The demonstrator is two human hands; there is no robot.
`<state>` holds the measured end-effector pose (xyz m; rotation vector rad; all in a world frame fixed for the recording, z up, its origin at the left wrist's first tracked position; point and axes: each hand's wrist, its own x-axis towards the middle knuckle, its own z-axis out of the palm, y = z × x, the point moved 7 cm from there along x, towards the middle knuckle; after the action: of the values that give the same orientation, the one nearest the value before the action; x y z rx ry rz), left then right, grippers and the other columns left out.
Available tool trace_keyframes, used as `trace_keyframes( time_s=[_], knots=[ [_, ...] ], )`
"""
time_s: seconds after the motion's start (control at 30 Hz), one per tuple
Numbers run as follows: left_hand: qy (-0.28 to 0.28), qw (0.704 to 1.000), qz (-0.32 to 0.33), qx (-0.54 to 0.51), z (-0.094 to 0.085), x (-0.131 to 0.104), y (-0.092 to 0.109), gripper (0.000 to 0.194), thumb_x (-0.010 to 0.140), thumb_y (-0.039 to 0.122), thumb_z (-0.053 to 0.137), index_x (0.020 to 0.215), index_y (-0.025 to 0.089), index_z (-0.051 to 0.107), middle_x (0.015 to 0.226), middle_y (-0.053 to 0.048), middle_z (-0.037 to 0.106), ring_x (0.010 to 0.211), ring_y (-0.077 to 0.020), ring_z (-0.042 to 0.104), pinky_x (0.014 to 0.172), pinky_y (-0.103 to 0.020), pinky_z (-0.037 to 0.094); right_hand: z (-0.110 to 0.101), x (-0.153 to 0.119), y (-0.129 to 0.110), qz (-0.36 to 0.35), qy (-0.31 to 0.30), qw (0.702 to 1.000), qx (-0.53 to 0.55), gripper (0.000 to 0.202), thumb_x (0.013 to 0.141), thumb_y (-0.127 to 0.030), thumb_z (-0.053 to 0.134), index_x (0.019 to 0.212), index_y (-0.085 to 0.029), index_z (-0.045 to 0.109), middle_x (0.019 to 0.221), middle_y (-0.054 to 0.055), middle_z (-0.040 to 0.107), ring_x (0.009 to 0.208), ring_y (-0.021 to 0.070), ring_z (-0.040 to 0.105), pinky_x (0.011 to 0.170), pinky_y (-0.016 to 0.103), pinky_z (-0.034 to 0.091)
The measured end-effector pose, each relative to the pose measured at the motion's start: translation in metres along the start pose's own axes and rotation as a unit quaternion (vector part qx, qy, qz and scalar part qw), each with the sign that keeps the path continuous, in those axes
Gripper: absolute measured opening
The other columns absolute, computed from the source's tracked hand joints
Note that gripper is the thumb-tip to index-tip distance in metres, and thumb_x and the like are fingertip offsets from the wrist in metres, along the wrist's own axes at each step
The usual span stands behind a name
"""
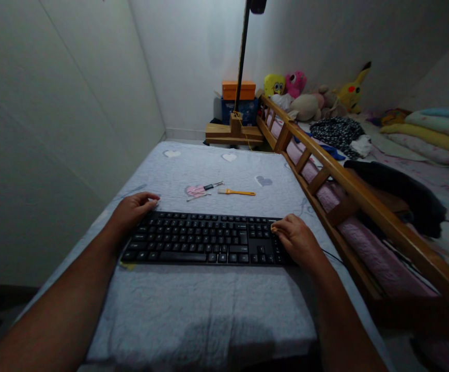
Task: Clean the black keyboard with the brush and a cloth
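A black keyboard (197, 237) lies flat across the cloth-covered table. At its far left corner rests my left hand (133, 209), fingers stretched out and holding nothing. My right hand (296, 237) is over the keyboard's right end, thumb and fingers pinched together; a small tan bit shows at the fingertips, too little to name. Beyond the keyboard lie a small brush (240, 192) with a yellow handle, a thin tool with a black grip (209, 186) and metal tip, and thin white sticks like cotton swabs (199, 197).
A pale quilted cloth (208, 305) with heart patches covers the table. On the right runs a wooden bed rail (325, 165), with plush toys (305, 106) and bedding behind. A post on a wooden base (232, 133) stands beyond the far edge, near an orange box (238, 90).
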<state>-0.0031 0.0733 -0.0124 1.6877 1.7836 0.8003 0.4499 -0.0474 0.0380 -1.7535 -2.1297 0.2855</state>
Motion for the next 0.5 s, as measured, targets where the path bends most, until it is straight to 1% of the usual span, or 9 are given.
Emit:
trace_keyframes(
  time_s=[0.1,0.23,0.3,0.5],
  knots=[
    [-0.002,1.000,0.002,-0.003,0.000,-0.001,0.001,0.050,0.070,0.057,0.062,0.101,0.018,0.073,0.063,0.001,0.061,0.055,-0.0158,0.052,0.054,-0.027,0.039,-0.001,-0.009,-0.005,-0.008,-0.018,1.000,0.007,0.020,0.093,-0.014,0.056,0.097,-0.019,0.075,0.092,0.008,0.064,0.090,0.0224,0.060,0.084,0.034,0.048],
    [-0.003,1.000,-0.008,-0.004,-0.001,-0.003,0.004,0.050,0.070,0.055,0.062,0.102,0.018,0.072,0.065,0.001,0.062,0.056,-0.0160,0.053,0.054,-0.027,0.039,-0.003,-0.023,-0.012,-0.007,-0.040,0.999,-0.001,0.021,0.092,-0.012,0.056,0.092,-0.020,0.076,0.090,0.007,0.063,0.087,0.0213,0.060,0.079,0.033,0.047],
    [0.000,1.000,-0.001,-0.003,-0.001,-0.004,0.007,0.049,0.069,0.055,0.062,0.100,0.018,0.072,0.066,0.000,0.063,0.057,-0.0165,0.054,0.055,-0.027,0.040,-0.004,-0.029,-0.015,-0.004,-0.055,0.998,-0.007,0.021,0.092,-0.012,0.056,0.091,-0.020,0.076,0.090,0.007,0.063,0.085,0.0211,0.060,0.077,0.033,0.047],
    [0.004,1.000,0.007,0.004,-0.003,-0.007,0.010,0.049,0.069,0.055,0.062,0.099,0.019,0.073,0.067,0.000,0.064,0.058,-0.0171,0.055,0.056,-0.028,0.042,-0.004,-0.047,-0.022,0.001,-0.082,0.997,0.000,0.021,0.091,-0.010,0.055,0.091,-0.019,0.075,0.090,0.007,0.064,0.087,0.0214,0.061,0.078,0.033,0.047]
  ],
)
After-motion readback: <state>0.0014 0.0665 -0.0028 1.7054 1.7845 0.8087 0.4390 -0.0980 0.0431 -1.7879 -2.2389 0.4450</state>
